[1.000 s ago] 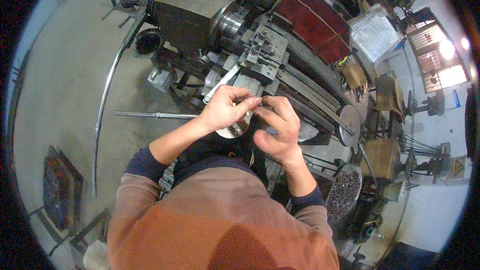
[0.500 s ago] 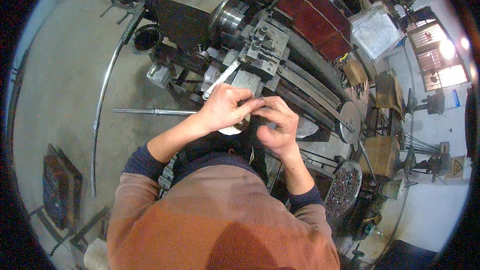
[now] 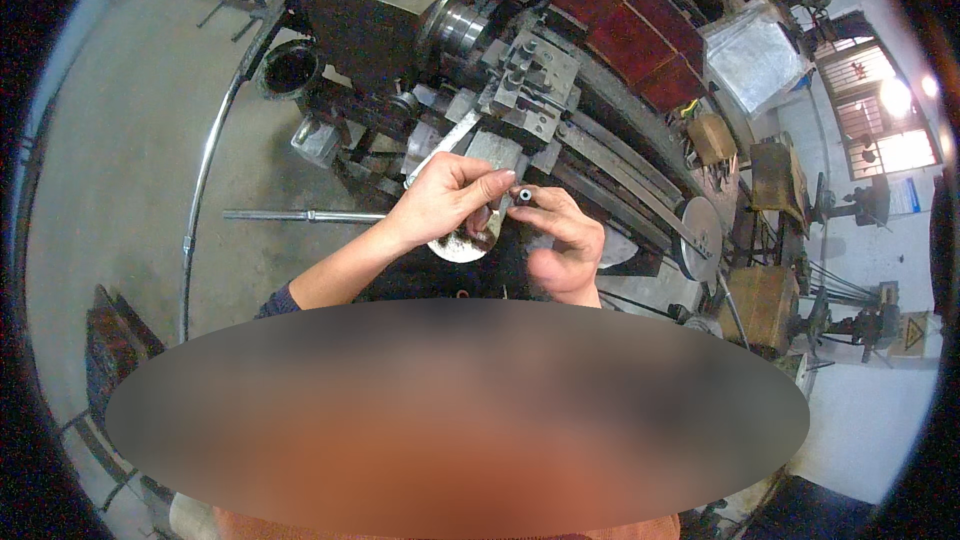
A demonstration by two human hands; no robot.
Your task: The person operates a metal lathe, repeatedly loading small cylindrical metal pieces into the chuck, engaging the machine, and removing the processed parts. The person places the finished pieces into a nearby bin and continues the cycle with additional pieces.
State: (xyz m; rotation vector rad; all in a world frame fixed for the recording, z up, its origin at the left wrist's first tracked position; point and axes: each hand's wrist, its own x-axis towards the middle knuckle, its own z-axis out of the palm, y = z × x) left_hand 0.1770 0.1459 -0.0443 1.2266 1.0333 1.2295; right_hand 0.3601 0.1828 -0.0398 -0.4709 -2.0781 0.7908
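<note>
My right hand (image 3: 568, 245) pinches a small metal tube (image 3: 525, 196) between thumb and fingers. Its round, hollow end faces up. Close beside it is my left hand (image 3: 445, 202), thumb pressed against the curled fingers; whatever is in that pinch is hidden. Both hands are over the front of a lathe, near a grey metal slide (image 3: 495, 150) and a round pale dish-like part (image 3: 460, 248). Just beyond them stands the tool post (image 3: 530, 80), with a slanting flat handle (image 3: 445, 148) to its left.
The shiny chuck (image 3: 462, 28) projects from the headstock (image 3: 390, 0) at the far left. Bed rails (image 3: 620, 180) run right toward a round handwheel (image 3: 697, 240). A long metal rod (image 3: 210, 150) and a horizontal bar (image 3: 300, 216) lie left. A blurred patch covers the lower part.
My hands have drawn slightly apart at the fingertips. The hollow end of the small tube now shows in my right hand.
</note>
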